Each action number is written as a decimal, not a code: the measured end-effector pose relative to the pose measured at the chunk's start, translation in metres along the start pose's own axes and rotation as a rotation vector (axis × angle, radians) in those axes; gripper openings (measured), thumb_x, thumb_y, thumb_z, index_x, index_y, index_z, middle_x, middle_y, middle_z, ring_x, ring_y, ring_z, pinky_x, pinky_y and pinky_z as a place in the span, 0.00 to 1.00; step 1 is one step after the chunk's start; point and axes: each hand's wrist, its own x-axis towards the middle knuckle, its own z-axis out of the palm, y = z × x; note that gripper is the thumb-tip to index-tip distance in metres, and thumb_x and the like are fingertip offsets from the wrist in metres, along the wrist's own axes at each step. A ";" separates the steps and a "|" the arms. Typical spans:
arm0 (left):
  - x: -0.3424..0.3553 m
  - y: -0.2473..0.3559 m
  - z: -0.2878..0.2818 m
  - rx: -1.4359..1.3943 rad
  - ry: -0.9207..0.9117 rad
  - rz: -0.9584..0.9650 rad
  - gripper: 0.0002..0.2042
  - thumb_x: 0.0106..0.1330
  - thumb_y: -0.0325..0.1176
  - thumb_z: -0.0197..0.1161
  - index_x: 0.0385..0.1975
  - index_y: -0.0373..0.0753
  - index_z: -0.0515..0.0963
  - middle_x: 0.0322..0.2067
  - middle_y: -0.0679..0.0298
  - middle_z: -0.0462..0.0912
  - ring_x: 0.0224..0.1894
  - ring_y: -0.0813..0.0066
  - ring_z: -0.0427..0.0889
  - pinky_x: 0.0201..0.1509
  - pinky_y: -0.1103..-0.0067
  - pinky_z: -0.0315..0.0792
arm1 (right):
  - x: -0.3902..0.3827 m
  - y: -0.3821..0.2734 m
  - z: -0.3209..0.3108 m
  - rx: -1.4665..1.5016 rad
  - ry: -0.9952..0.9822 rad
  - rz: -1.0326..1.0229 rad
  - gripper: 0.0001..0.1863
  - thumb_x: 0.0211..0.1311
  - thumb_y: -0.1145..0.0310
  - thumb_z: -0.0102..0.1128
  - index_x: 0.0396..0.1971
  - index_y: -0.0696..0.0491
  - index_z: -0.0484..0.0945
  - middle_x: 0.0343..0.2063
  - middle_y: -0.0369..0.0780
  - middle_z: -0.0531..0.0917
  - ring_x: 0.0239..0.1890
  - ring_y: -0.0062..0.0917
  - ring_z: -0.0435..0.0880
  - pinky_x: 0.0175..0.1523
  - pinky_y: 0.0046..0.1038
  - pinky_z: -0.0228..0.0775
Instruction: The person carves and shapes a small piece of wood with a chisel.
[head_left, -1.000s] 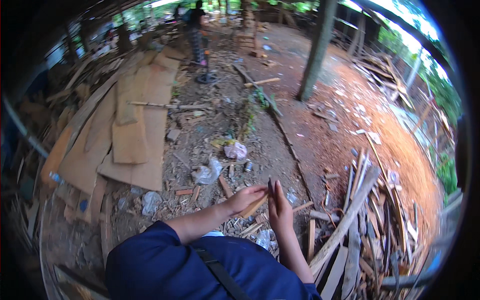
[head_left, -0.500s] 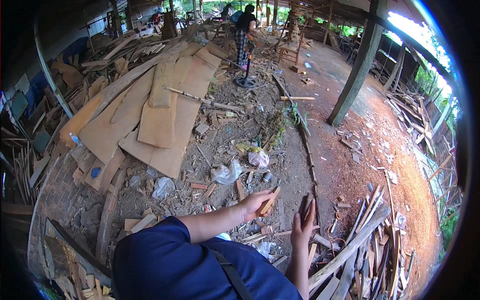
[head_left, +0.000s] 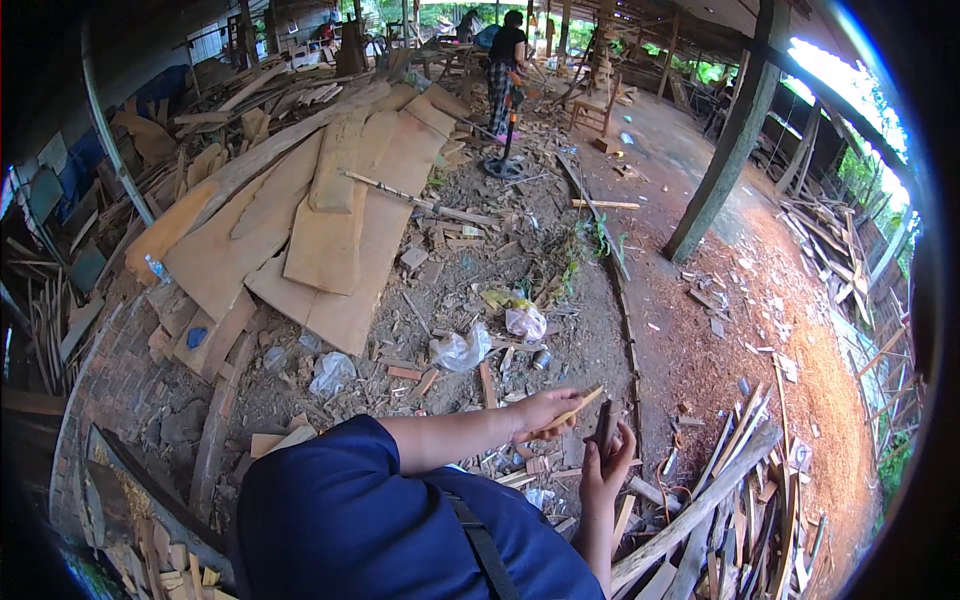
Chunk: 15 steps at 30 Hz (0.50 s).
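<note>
My left hand [head_left: 543,412], reaching in from a dark blue sleeve, is closed around a small flat piece of light wood [head_left: 580,407]; its narrow end points up and to the right. Close beside it, my right hand [head_left: 608,468] grips a short dark brown piece of wood [head_left: 604,424] that stands nearly upright between thumb and fingers. The two pieces are near each other, and whether they touch cannot be made out. Beneath the hands lies dirt strewn with wood scraps, plastic bags [head_left: 461,347] and a small can [head_left: 541,358].
Wide planks [head_left: 325,250] are stacked at the left. A heap of scrap timber [head_left: 715,490] lies at the lower right. A post [head_left: 725,140] rises at the right, with sawdust beyond. Farther off are a person [head_left: 505,75], a black round-based pole [head_left: 508,135] and a wooden chair [head_left: 595,108].
My left hand has moved right and tipped its light wood piece flatter. My right hand has turned, so its dark wood piece shows more plainly, and both pieces are closer together.
</note>
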 end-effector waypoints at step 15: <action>-0.009 0.015 0.012 0.289 -0.440 -0.152 0.27 0.60 0.26 0.45 0.61 0.47 0.49 0.31 0.65 0.70 0.20 0.84 0.70 0.19 0.88 0.65 | 0.008 -0.011 -0.004 -0.090 0.025 0.115 0.25 0.53 0.80 0.50 0.53 0.61 0.60 0.51 0.48 0.68 0.55 0.30 0.67 0.57 0.28 0.58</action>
